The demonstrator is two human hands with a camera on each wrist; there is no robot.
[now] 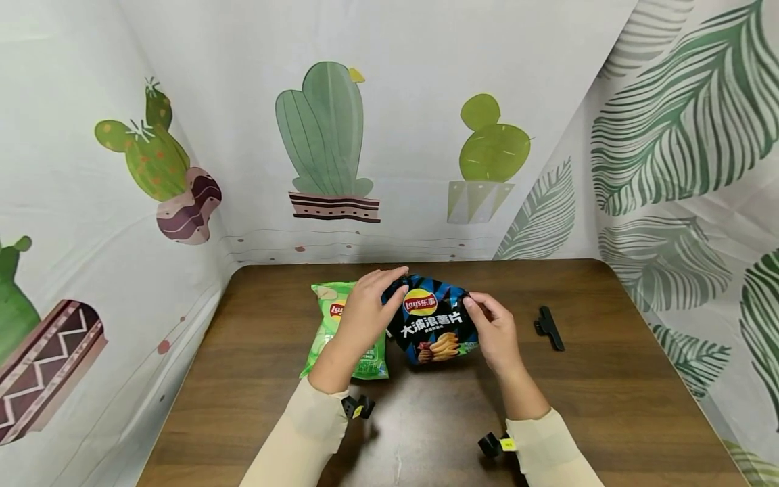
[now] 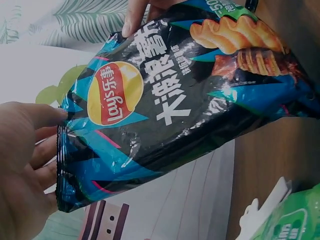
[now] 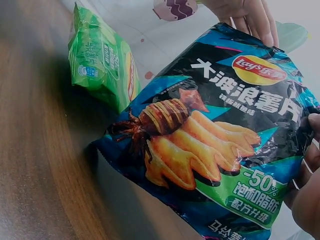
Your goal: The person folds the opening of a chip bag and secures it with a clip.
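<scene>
Left hand (image 1: 368, 308): thumb in front, fingers behind, pinching the top seal of the black bag (image 1: 435, 318). Right hand (image 1: 498, 331): grips the same bag at its right edge, thumb on the printed face. Black bag sits between the hands, tilted, front toward the wearer, above the table (image 1: 243, 392); whether its lower edge touches wood, cannot tell. Green bag (image 1: 372, 362) lies on the table just left of it, partly covered by the left hand and forearm. White piece (image 2: 264, 209) beside green bag, partly hidden. Black clip (image 1: 550, 329) on the table, right of the right hand. Cactus-print cloth (image 1: 414, 122) behind.
</scene>
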